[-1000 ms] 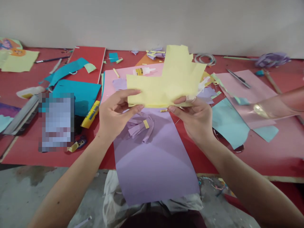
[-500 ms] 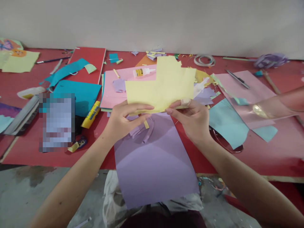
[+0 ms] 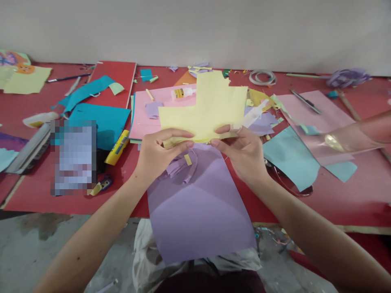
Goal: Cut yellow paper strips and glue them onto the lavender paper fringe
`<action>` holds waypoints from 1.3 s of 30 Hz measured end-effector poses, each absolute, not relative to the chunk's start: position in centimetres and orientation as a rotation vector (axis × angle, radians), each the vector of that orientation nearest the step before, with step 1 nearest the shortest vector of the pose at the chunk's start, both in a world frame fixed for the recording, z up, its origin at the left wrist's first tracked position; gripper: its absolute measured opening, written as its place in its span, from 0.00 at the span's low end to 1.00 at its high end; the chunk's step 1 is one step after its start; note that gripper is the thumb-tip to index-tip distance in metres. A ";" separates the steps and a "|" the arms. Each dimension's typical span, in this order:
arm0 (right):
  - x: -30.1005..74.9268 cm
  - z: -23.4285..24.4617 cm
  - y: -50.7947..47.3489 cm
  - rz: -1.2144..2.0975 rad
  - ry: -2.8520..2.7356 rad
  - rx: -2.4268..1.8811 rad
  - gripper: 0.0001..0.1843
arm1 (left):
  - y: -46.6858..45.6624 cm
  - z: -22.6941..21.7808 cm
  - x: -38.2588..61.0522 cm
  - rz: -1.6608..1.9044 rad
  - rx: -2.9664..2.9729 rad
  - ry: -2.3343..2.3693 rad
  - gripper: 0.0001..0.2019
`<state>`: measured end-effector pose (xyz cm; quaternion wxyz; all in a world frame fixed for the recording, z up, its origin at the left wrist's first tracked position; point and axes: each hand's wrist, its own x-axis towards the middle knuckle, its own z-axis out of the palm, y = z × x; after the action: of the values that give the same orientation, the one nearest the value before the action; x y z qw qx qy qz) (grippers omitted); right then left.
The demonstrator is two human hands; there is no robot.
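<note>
A cut sheet of pale yellow paper (image 3: 210, 106) is held up between both hands, its near edge curling where the fingers pinch it. My left hand (image 3: 159, 152) is closed on the lower left of that edge, thumb below and fingers above. Close by, my right hand (image 3: 244, 152) pinches the same edge; a pale wrap goes round one finger. Under the hands lies a large purple sheet (image 3: 201, 215) that hangs over the table's front edge. Rolled purple strips (image 3: 183, 169) with a small yellow scrap rest on it.
Pink paper (image 3: 146, 91) lies behind, bearing a small glue bottle (image 3: 181, 93). To the left are a yellow glue stick (image 3: 117, 147), teal paper (image 3: 100, 122) and a blurred-out rectangle. Scissors (image 3: 281, 179) sit partly under light blue paper (image 3: 295, 158). Another person's arm (image 3: 357, 136) reaches in from the right.
The yellow sheet and both hands have shifted slightly left. Its near edge now curls up more at the fingers. The other person's arm has stayed put.
</note>
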<state>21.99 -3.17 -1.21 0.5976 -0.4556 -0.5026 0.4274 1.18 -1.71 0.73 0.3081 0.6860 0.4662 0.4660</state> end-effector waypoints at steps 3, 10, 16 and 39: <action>21.8 -0.7 -3.3 1.057 -1.147 -1.056 0.16 | -1.8 0.5 1.2 1.276 1.850 1.223 0.05; 21.1 0.3 -4.0 0.993 -1.160 -1.153 0.14 | -2.2 0.3 1.5 1.290 1.792 1.181 0.06; 21.5 -0.2 -3.8 0.943 -1.111 -1.145 0.13 | -2.2 0.6 1.4 1.154 1.545 1.116 0.10; 22.1 -0.2 -3.4 0.952 -1.149 -1.189 0.12 | -1.6 0.8 0.2 1.000 1.575 0.973 0.18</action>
<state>22.08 -3.45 -0.24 0.5784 -0.5083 -0.4913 0.4071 0.22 -1.57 0.79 0.4959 0.6500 0.4014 0.4129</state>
